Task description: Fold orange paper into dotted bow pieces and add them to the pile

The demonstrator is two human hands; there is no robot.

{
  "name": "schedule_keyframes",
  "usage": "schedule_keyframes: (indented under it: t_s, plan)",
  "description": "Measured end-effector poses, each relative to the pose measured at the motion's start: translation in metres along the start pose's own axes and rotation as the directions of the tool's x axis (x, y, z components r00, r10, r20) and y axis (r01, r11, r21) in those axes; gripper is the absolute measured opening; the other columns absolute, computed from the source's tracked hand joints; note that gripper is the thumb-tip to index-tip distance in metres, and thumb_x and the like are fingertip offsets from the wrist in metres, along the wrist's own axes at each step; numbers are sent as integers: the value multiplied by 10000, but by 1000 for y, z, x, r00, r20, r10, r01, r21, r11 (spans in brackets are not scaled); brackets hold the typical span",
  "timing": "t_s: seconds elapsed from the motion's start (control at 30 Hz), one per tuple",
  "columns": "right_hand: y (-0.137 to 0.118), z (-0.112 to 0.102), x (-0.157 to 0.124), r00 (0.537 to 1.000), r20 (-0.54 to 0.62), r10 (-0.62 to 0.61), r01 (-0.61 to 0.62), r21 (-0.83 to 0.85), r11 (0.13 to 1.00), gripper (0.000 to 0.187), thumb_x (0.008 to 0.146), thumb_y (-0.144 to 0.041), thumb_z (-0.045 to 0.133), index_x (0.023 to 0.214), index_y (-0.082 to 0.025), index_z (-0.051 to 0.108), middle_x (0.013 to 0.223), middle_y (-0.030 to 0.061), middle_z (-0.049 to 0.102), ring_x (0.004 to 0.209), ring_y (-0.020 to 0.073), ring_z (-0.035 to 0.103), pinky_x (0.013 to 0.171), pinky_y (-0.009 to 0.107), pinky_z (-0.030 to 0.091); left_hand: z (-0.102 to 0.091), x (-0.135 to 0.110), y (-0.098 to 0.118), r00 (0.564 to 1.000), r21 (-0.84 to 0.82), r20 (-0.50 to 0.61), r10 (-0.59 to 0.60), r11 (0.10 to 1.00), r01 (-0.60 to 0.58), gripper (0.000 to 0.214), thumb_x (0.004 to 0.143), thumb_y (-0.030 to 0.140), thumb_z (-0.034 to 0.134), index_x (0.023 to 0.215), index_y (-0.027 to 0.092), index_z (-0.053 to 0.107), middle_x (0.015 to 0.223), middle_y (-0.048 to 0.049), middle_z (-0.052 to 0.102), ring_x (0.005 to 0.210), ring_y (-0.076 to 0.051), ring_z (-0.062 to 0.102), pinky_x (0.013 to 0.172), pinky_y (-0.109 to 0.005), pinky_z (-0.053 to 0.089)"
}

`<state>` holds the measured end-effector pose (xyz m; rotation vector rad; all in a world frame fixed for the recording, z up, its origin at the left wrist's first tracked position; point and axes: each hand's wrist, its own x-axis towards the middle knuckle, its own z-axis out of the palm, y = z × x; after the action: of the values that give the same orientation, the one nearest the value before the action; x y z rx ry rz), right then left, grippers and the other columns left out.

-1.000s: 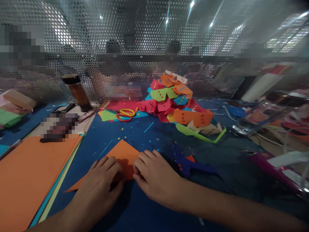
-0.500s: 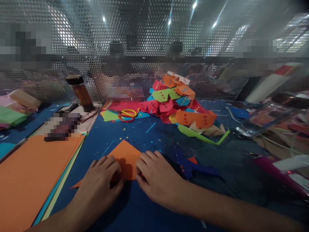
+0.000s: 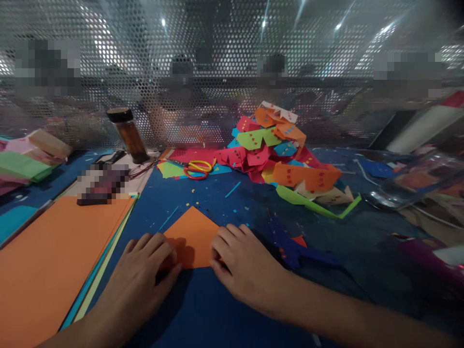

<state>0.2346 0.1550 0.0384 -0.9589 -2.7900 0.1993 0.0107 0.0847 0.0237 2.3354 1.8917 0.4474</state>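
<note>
A sheet of orange paper lies on the blue table, its pointed corner facing away from me and its near edge straight. My left hand is at the paper's left side, fingers curled with the thumb close to the fingertips at the near edge. On the right side, my right hand pinches the paper with bent fingers. Both hands cover the paper's side corners. Just right of my right hand lies a dark blue tool with a cord, probably a glue gun, beside a red-orange scrap.
At left is a stack of coloured sheets with a phone on it. A jar, scissors and a pile of folded paper pieces stand farther back before a perforated metal screen. Clear container at right.
The view has shifted slightly, so things appear farther right. My left hand has slid a little left along the paper; the orange tip that stuck out left of it no longer shows.
</note>
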Motion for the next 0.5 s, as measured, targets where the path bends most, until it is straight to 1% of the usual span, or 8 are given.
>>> schedule_keyframes:
  t_s: [0.1, 0.27, 0.5]
  plan:
    - [0, -1, 0, 1000, 6, 1, -1, 2, 1000, 89, 907, -219, 595, 824, -197, 572, 900, 30, 634, 825, 210, 511, 728, 360, 298, 0, 0, 0, 1000, 18, -3, 0, 1000, 0, 123, 927, 254, 518, 807, 238, 541, 866, -16, 611, 813, -266, 546, 721, -418, 348]
    - [0, -1, 1, 1000, -6, -4, 4, -7, 1000, 82, 909, -212, 585, 829, -197, 575, 900, 29, 630, 824, 210, 509, 725, 361, 300, 0, 0, -2, 1000, 2, 10, 11, 1000, -11, 136, 928, 300, 551, 807, 237, 543, 878, -16, 608, 821, -262, 545, 723, -410, 345]
    - [0, 0, 1, 1000, -9, -6, 6, 0, 1000, 92, 905, -209, 584, 814, -196, 577, 886, 29, 633, 806, 205, 509, 725, 359, 305, -1, -2, -2, 1000, -6, 10, 7, 1000, -7, 163, 938, 273, 523, 781, 231, 532, 851, -11, 589, 803, -245, 540, 708, -387, 338]
